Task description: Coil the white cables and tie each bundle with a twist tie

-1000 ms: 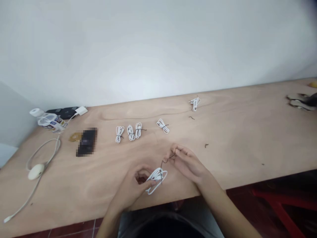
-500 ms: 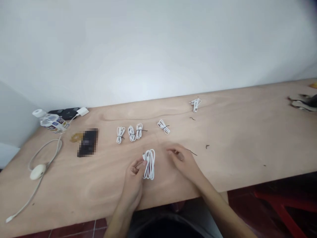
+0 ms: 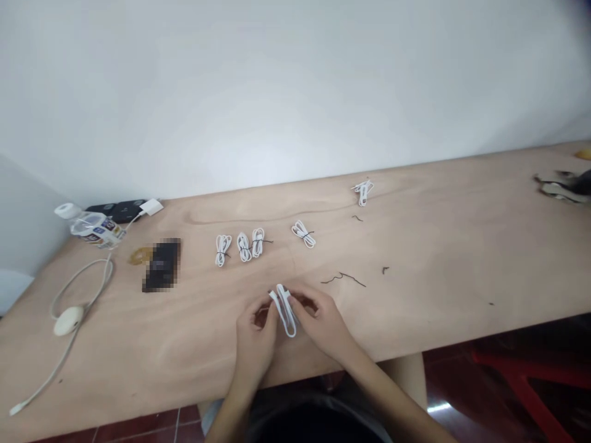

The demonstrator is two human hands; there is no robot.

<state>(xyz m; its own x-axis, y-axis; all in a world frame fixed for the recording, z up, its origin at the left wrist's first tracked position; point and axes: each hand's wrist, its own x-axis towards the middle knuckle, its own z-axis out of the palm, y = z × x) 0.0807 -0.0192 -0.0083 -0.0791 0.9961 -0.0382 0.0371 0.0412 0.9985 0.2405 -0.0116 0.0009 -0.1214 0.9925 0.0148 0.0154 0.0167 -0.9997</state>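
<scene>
Folded white cable (image 3: 285,312) pinched by fingers of left hand (image 3: 255,329) and right hand (image 3: 321,323), just above plywood tabletop (image 3: 415,307); slackened pinch could spring loops apart, dark wire tie (image 3: 344,279) lying loose nearby

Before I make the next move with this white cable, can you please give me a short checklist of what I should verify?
1. Left hand and right hand both grip the white cable: ok.
2. Cable folded into a narrow bundle: ok.
3. Tie around this cable: not ok, none visible.
4. Black twist tie lying loose on the wooden table, near the right hand: ok.
5. Cable ends: cannot tell, the hands hide them.
6. Five tied cable bundles lying apart from the hands: ok.
</scene>
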